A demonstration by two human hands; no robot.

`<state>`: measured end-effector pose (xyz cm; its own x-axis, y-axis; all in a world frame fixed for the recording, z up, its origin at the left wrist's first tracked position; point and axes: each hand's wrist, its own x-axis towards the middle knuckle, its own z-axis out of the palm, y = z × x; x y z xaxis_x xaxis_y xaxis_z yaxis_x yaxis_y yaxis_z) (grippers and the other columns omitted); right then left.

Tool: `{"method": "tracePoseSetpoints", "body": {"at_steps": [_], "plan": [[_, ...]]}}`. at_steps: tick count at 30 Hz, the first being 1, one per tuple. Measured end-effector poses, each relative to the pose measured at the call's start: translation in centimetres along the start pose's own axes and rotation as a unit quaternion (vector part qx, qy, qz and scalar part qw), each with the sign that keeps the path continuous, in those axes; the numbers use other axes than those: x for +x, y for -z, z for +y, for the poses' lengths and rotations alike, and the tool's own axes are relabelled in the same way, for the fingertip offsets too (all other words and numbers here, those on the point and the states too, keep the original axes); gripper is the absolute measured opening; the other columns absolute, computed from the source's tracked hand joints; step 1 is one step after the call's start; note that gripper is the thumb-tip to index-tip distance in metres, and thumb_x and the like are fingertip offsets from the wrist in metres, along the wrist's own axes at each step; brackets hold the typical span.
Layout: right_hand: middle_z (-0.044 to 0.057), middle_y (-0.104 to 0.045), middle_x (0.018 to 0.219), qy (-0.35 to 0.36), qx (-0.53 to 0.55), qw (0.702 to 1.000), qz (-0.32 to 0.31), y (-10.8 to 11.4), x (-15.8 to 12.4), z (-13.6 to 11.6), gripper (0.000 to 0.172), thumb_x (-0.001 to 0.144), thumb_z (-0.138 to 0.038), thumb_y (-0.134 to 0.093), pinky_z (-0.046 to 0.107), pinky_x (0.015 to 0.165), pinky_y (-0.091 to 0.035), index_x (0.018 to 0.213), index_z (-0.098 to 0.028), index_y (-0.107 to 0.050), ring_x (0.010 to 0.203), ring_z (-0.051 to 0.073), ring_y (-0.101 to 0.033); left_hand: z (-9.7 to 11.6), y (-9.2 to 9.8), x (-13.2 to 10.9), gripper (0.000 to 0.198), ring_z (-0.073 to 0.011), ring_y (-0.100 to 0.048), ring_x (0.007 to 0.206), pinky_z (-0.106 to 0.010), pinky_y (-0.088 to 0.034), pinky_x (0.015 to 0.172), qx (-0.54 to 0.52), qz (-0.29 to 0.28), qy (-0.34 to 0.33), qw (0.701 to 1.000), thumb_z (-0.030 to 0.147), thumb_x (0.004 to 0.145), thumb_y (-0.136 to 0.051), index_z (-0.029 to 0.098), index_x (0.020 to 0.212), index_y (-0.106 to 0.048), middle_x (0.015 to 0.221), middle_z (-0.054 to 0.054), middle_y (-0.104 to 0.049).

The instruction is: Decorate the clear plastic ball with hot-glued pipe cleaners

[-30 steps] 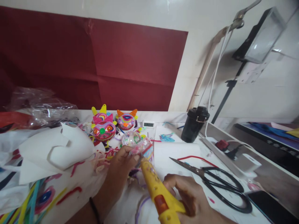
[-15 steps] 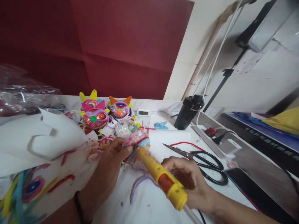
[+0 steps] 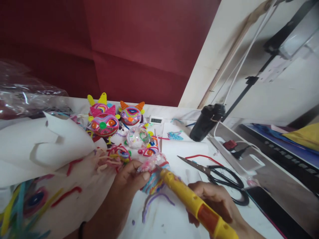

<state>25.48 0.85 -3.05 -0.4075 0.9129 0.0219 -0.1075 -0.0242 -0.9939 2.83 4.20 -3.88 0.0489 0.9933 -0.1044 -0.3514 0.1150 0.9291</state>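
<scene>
My left hand [image 3: 129, 181] pinches a clear plastic ball partly covered in striped blue, red and yellow pipe cleaners [image 3: 153, 182]. In my right hand [image 3: 216, 199] is a yellow glue gun [image 3: 185, 196] with an orange window, its metal tip pointing at the ball's upper side. Whether the tip touches the ball I cannot tell. A purple pipe cleaner [image 3: 147, 204] lies on the table just below the ball. To the right of the gun rest black-handled scissors [image 3: 211, 172].
Finished animal heads [image 3: 104, 125] and a clear ball [image 3: 138, 137] stand behind my left hand. A black bottle [image 3: 206, 122], a small digital timer [image 3: 156, 120], a phone [image 3: 276, 209] and a power strip [image 3: 243, 152] sit further off. Crumpled white paper [image 3: 42, 149] covers the left side.
Both hands, with the ball and the glue gun, have come lower and to the right in view. The camera view has shifted slightly, and more of the ball's striped side shows.
</scene>
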Motion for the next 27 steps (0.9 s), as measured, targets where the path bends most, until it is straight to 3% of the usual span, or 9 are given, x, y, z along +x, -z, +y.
{"method": "tracePoseSetpoints", "body": {"at_steps": [6, 13, 19, 27], "plan": [[0.002, -0.060, 0.064, -0.005, -0.012, 1.000, -0.002, -0.5, -0.2, -0.7, 0.039, 0.062, -0.052, -0.078, 0.022, 0.049, -0.037, 0.076, -0.017, -0.066, 0.054, 0.012, -0.052, 0.1, -0.3, -0.1, 0.015, -0.0129, -0.047, 0.056, -0.023, -0.033, 0.055, 0.030, 0.024, -0.015, 0.999, 0.031, 0.066, -0.071, 0.020, 0.070, -0.061, 0.059, 0.004, -0.056], [0.001, -0.057, 0.061, -0.013, -0.056, 0.998, -0.016, -0.9, -0.5, -0.8, 0.027, 0.063, -0.040, -0.076, 0.023, 0.053, -0.033, 0.070, -0.018, -0.062, 0.055, 0.012, -0.045, 0.2, -0.7, -0.5, 0.015, -0.0137, -0.045, 0.056, -0.024, -0.032, 0.056, 0.082, 0.030, -0.049, 0.995, 0.032, 0.066, -0.068, 0.020, 0.067, -0.061, 0.059, 0.003, -0.057], [0.000, -0.050, 0.058, -0.013, -0.089, 0.996, 0.000, -0.9, -1.0, -0.8, 0.035, 0.063, -0.048, -0.074, 0.023, 0.050, -0.029, 0.066, -0.017, -0.059, 0.053, 0.011, -0.038, 0.1, -0.5, -1.0, 0.011, -0.0144, -0.046, 0.060, -0.024, -0.034, 0.058, 0.096, 0.012, -0.059, 0.994, 0.029, 0.069, -0.067, 0.020, 0.067, -0.062, 0.061, 0.003, -0.056], [0.005, -0.060, 0.065, -0.069, -0.031, 0.997, 0.008, -0.6, -1.3, -0.5, 0.037, 0.066, -0.049, -0.075, 0.023, 0.050, -0.034, 0.074, -0.015, -0.062, 0.056, 0.013, -0.050, 0.1, -0.5, -0.9, 0.010, -0.0158, -0.048, 0.062, -0.025, -0.036, 0.061, 0.114, 0.010, -0.049, 0.992, 0.030, 0.069, -0.066, 0.020, 0.068, -0.063, 0.065, 0.002, -0.061]]}}
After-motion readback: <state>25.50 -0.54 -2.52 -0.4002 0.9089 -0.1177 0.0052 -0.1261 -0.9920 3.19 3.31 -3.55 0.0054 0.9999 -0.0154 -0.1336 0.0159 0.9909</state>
